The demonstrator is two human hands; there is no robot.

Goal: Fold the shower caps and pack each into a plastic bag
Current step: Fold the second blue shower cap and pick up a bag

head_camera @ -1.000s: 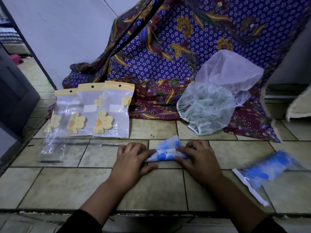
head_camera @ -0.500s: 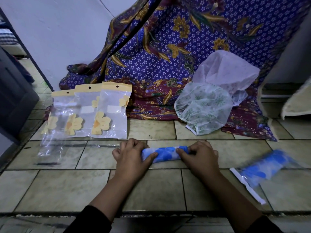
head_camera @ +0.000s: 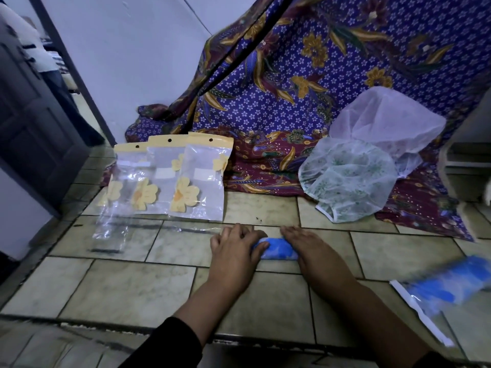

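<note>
Down on the tiled floor (head_camera: pixel 132 282), both hands' fingers (head_camera: pixel 261 245) clamp the blue cap roll (head_camera: pixel 279 248): light, soft, springy-looking — best held at its ends.

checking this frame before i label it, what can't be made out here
Head view only:
- blue shower cap: both ends covered by left hand and right hand.
- packed blue bag: motion-blurred, cut by the right edge.
- clear bags left of the hands: blurred, count unclear.
</note>
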